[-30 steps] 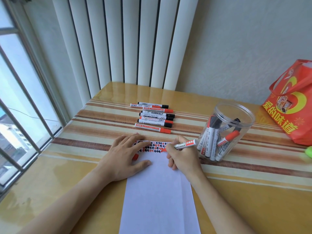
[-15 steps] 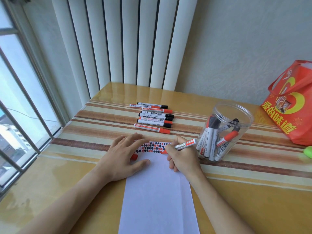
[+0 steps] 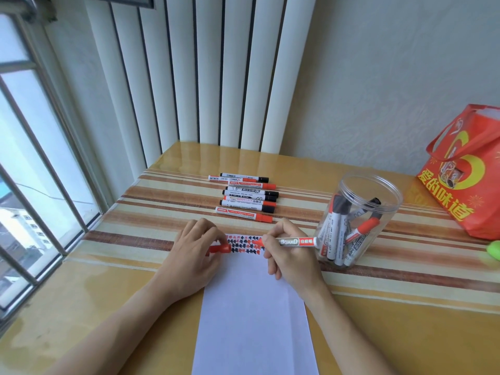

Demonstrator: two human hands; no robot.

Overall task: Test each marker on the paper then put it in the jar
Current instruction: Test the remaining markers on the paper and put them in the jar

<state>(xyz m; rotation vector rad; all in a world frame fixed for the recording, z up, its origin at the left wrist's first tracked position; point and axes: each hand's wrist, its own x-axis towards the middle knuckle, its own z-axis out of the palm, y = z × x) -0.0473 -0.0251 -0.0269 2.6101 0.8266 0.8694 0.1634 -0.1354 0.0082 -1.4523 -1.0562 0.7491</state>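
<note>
A white sheet of paper [image 3: 254,307] lies in front of me, its far end covered with rows of red and black marks. My right hand [image 3: 290,262] grips an uncapped red marker [image 3: 293,241], tip pointing left over those marks. My left hand [image 3: 193,255] pinches the red cap [image 3: 220,249] at the paper's left edge. A clear plastic jar [image 3: 359,220] stands open just right of my right hand, holding several black and red markers. A row of several capped markers [image 3: 247,197] lies beyond the paper.
A red gift bag [image 3: 465,177] sits at the far right of the striped table [image 3: 135,239], with a green object [image 3: 493,249] below it at the frame edge. A window with bars runs along the left; vertical blinds hang behind the table.
My left hand lifted off the paper and now holds the red cap between its fingertips. The right hand turned the marker nearly level, tip towards the cap.
</note>
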